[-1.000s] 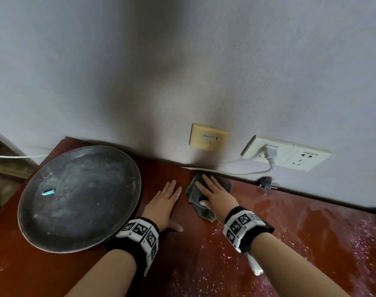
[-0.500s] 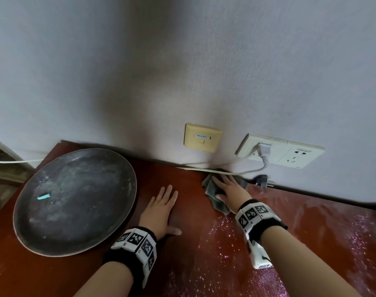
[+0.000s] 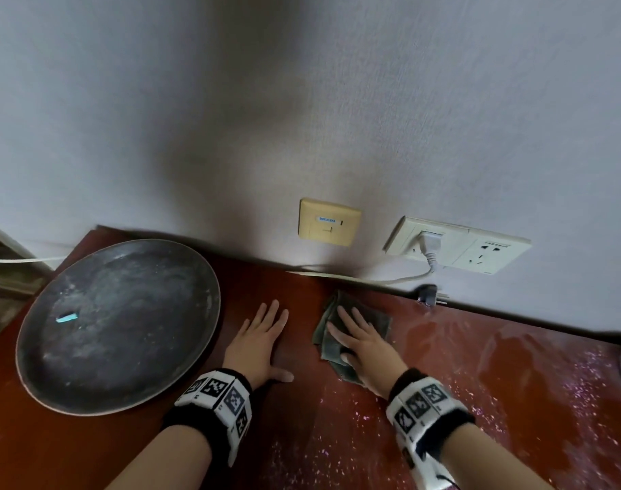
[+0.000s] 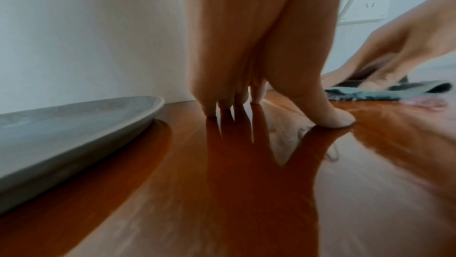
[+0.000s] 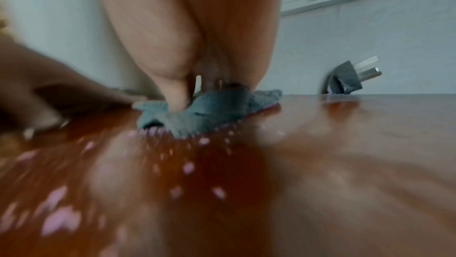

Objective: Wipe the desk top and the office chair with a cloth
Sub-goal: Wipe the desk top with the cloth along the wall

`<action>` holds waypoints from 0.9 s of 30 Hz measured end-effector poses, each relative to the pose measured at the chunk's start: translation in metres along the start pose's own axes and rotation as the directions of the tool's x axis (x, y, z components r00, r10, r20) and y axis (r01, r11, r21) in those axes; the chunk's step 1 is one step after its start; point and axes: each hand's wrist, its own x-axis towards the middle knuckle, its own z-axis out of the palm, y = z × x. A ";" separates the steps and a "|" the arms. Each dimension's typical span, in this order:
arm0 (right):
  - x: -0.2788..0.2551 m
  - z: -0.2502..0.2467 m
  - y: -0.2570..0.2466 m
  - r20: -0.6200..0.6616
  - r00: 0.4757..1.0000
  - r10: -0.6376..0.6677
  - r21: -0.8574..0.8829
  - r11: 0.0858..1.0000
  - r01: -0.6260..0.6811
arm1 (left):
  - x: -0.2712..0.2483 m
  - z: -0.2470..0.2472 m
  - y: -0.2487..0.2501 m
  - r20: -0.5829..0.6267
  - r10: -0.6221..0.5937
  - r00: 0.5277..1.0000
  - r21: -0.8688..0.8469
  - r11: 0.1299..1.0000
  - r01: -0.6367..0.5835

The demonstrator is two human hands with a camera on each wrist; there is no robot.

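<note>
The right hand (image 3: 362, 343) lies flat on the cloth (image 3: 380, 321), fingers straight and pressing it to the worktop (image 3: 514, 366), likely so the whole pad drags the pale specks along. The cloth sits near the wall, well right of the tray (image 3: 118, 323). The left hand (image 3: 257, 343), spread and holding nothing, rests between tray and cloth (probably a brace for leaning in).
</note>
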 end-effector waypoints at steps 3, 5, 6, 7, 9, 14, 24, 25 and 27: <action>0.011 -0.021 0.034 0.016 0.994 0.107 0.063 0.992 -0.108 | 0.001 0.000 0.001 0.003 -0.005 1.000 0.000 1.000 0.005; 0.017 -0.032 0.053 -0.023 0.963 0.268 0.102 0.959 -0.265 | 0.000 0.001 0.002 0.003 -0.013 1.000 -0.003 1.000 0.013; 0.017 -0.030 0.053 -0.030 0.956 0.293 0.095 0.953 -0.289 | 0.000 0.001 0.002 0.001 -0.016 1.000 -0.003 1.000 0.016; 0.015 -0.026 0.047 -0.017 0.962 0.272 0.084 0.959 -0.270 | 0.000 0.001 0.002 0.001 -0.015 1.000 -0.002 1.000 0.015; 0.003 -0.011 0.032 0.016 0.989 0.149 0.058 0.987 -0.150 | 0.000 0.002 0.001 0.001 -0.014 1.000 -0.007 1.000 0.014; 0.002 -0.023 0.067 -0.005 0.970 0.243 0.077 0.967 -0.242 | 0.001 0.001 0.002 0.010 -0.017 1.000 -0.002 1.000 0.017; -0.012 -0.015 0.060 0.034 0.993 0.109 0.019 0.994 -0.110 | 0.002 0.000 0.002 0.024 -0.023 0.999 0.010 1.000 0.023; -0.008 -0.021 0.068 0.024 0.987 0.161 0.024 0.987 -0.162 | 0.001 0.000 0.003 0.029 -0.025 0.999 0.016 1.000 0.025; -0.005 -0.023 0.066 0.019 0.984 0.179 -0.015 0.984 -0.179 | -0.002 -0.001 0.003 0.031 -0.022 0.999 0.031 0.999 0.021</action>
